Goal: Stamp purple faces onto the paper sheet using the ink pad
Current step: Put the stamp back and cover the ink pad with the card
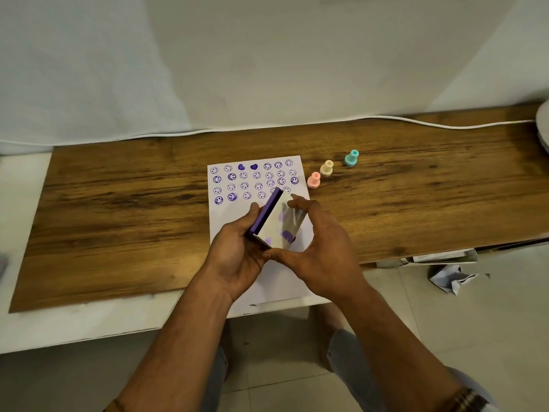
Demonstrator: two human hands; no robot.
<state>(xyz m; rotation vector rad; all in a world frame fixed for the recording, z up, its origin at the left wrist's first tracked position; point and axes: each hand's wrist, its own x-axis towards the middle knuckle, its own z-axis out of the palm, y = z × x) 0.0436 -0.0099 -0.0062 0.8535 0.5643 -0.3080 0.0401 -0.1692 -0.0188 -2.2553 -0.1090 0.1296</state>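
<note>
Frame centre: left hand (237, 257) and right hand (323, 251) both grasping ink pad (274, 220), lid hinged open, held above paper sheet (255, 185) on desk (118, 203). Three stamps (326, 168) right of sheet.

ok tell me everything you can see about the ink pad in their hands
The ink pad is a small hinged case, held in the air over the paper sheet. It is open: a purple base, seen edge-on, rests in the left hand, and the right hand grips the pale, shiny lid, smudged with purple blotches. It tilts away from the person.
</note>
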